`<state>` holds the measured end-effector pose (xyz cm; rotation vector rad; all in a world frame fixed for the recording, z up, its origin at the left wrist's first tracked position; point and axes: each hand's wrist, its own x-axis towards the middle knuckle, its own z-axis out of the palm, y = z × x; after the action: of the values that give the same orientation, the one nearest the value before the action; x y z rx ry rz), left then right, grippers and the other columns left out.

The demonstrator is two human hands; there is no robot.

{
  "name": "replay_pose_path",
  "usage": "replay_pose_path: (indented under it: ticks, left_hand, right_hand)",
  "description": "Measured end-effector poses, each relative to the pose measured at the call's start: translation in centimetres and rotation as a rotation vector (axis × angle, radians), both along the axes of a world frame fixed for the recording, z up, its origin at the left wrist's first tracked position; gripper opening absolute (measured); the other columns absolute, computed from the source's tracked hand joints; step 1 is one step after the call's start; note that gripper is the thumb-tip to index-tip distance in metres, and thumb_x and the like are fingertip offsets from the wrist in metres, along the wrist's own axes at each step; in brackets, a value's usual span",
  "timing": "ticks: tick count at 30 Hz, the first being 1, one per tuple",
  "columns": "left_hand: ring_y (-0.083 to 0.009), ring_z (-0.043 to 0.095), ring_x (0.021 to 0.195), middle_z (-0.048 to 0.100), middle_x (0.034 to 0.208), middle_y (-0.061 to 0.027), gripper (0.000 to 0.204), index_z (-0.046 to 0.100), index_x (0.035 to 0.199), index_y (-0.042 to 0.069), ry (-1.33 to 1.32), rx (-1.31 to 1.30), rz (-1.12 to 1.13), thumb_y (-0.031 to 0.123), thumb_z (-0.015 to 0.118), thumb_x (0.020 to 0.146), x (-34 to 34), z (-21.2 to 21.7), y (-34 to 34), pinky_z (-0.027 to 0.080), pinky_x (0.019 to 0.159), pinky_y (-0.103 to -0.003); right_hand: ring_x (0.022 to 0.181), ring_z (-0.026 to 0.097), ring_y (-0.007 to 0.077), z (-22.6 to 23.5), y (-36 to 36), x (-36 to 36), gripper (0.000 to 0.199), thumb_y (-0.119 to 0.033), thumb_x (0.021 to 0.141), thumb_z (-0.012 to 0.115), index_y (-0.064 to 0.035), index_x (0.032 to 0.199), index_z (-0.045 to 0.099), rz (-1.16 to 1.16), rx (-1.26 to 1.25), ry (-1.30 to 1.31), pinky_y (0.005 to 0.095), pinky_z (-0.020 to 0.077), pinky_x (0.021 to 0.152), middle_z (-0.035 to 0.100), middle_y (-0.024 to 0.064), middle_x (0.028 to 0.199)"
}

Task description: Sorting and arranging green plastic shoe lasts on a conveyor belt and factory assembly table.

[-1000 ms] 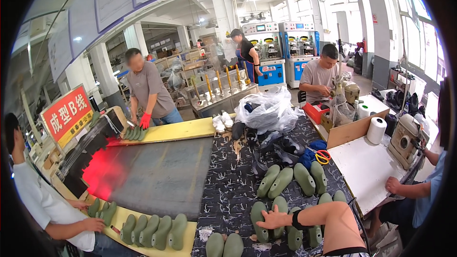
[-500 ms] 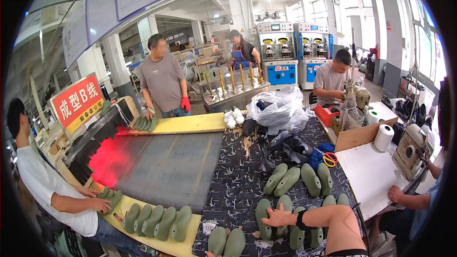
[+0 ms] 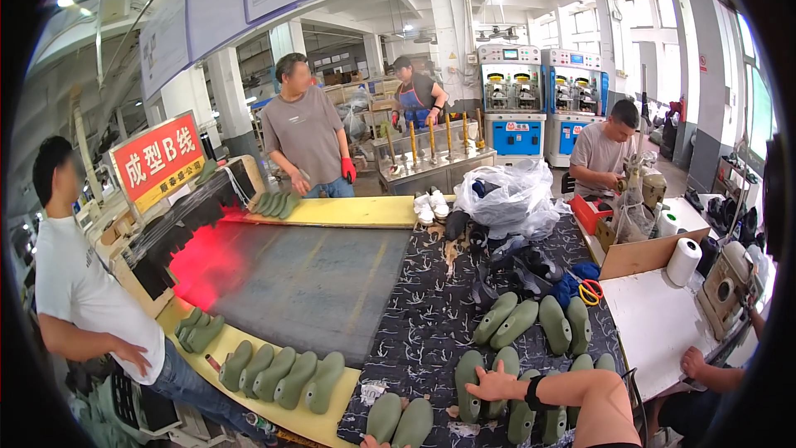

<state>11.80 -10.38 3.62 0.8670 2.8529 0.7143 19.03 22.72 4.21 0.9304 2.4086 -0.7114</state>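
My right hand (image 3: 494, 383), with a black band at its wrist, reaches in from the lower right. Its fingers are spread over a pair of green shoe lasts (image 3: 468, 372), touching them. More green lasts (image 3: 521, 421) lie beside and under that forearm. At the lower edge, only fingertips of my left hand (image 3: 371, 441) show, closed at the near end of another pair of green lasts (image 3: 412, 423); the rest of this hand is cut off. Farther up the dark patterned table cover (image 3: 414, 307) lie two more pairs of lasts (image 3: 514, 323).
Orange-handled scissors (image 3: 589, 290), dark shoe uppers (image 3: 531, 265) and a clear plastic bag (image 3: 510, 203) lie farther back. A conveyor belt (image 3: 290, 282) with a yellow ledge (image 3: 348, 386) carrying several lasts runs at left. Co-workers stand left and behind; another's arm is at the right sewing machine (image 3: 725, 278).
The view has swung slightly left. The worker at left has drawn their hands back from the lasts on the ledge. My hands stay at the same lasts.
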Motion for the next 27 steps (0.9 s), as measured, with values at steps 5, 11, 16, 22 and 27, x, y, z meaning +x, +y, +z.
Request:
replay_pose_path:
  ticks: [5, 11, 16, 22, 27]
  left_hand:
    - [-0.0504, 0.053, 0.100, 0.047, 0.123, -0.0387, 0.057, 0.070, 0.093, -0.005, 0.034, -0.024, -0.023, 0.050, 0.064, 0.078, -0.2, -0.3, -0.1, 0.042, 0.089, -0.057]
    - [-0.0504, 0.055, 0.096, 0.048, 0.121, -0.0389, 0.058, 0.070, 0.093, -0.005, 0.075, 0.002, -0.019, 0.050, 0.063, 0.079, 0.0, -0.1, -0.3, 0.044, 0.086, -0.056]
    - [-0.0501, 0.053, 0.100, 0.046, 0.124, -0.0386, 0.057, 0.069, 0.094, -0.005, 0.100, -0.025, -0.023, 0.050, 0.063, 0.079, 0.4, -0.5, -0.4, 0.044, 0.087, -0.056]
    - [-0.0496, 0.051, 0.105, 0.042, 0.129, -0.0383, 0.056, 0.068, 0.095, -0.005, 0.091, -0.036, -0.038, 0.049, 0.063, 0.080, 0.2, -0.4, -0.4, 0.043, 0.088, -0.057]
    - [-0.0491, 0.051, 0.104, 0.042, 0.129, -0.0379, 0.057, 0.069, 0.097, -0.004, 0.035, -0.109, -0.047, 0.050, 0.062, 0.080, 0.1, 0.0, -0.3, 0.042, 0.088, -0.057]
  right_hand:
    - [0.138, 0.007, 0.0529, -0.9, 0.4, 0.0, 0.082, -0.064, 0.087, 0.033, -0.0091, 0.147, 0.021, 0.014, -0.031, 0.002, 0.0664, 0.0182, 0.104, 0.055, 0.0245, 0.125]
    - [0.136, 0.011, 0.0549, 0.5, -0.5, 0.2, 0.084, -0.066, 0.087, 0.031, -0.0072, 0.147, 0.022, 0.005, 0.012, 0.014, 0.0606, 0.0134, 0.111, 0.058, 0.0259, 0.121]
    - [0.133, 0.023, 0.0530, -0.3, -0.2, 0.2, 0.084, -0.064, 0.088, 0.031, -0.0021, 0.145, 0.022, 0.002, 0.013, 0.023, 0.0603, 0.0092, 0.111, 0.058, 0.0284, 0.119]
    - [0.140, 0.004, 0.0505, -4.2, 1.5, -0.3, 0.079, -0.063, 0.085, 0.036, -0.0099, 0.144, 0.028, 0.016, -0.024, -0.012, 0.0719, 0.0257, 0.096, 0.050, 0.0207, 0.134]
    - [0.140, 0.005, 0.0504, -2.4, 0.5, -0.2, 0.078, -0.061, 0.086, 0.037, -0.0090, 0.143, 0.030, 0.001, 0.018, 0.023, 0.0722, 0.0260, 0.096, 0.051, 0.0209, 0.133]
